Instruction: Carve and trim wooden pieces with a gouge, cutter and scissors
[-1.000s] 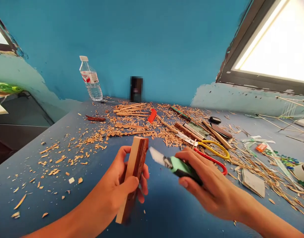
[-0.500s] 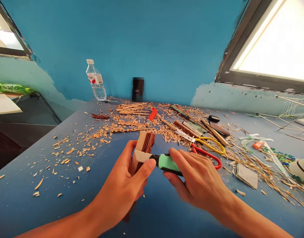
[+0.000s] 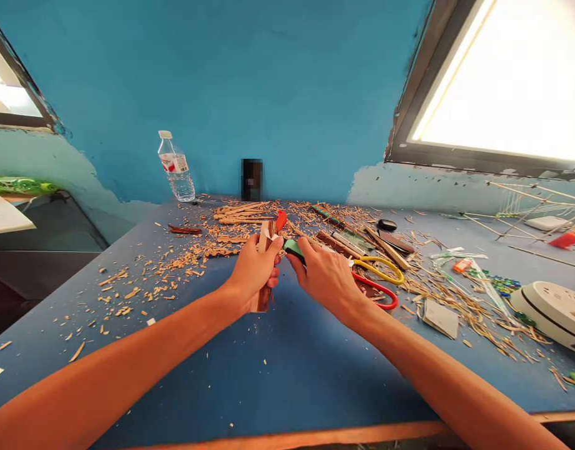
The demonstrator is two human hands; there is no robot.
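My left hand [image 3: 254,269] is wrapped round an upright wood block [image 3: 264,301], pale on one side and dark reddish brown on the other. In my right hand [image 3: 327,272] is a utility knife [image 3: 293,248] with a green and black handle. Its blade lies across the upper part of the block, close to my left thumb. Scissors [image 3: 380,270] with one yellow and one red handle loop lie just beyond my right hand. Behind the block a red-handled cutter [image 3: 280,220] rests among wood shavings [image 3: 189,262].
A water bottle [image 3: 175,169] stands at the back left by the blue wall. Thin sticks [image 3: 243,212] lie at the back. On the right are a folded grey sheet [image 3: 440,319], a round white power strip [image 3: 554,312] and a stick frame [image 3: 526,212].
Both hands, with the block and knife, have moved farther forward over the table. The view has shifted, showing more of the table's right side and its front edge.
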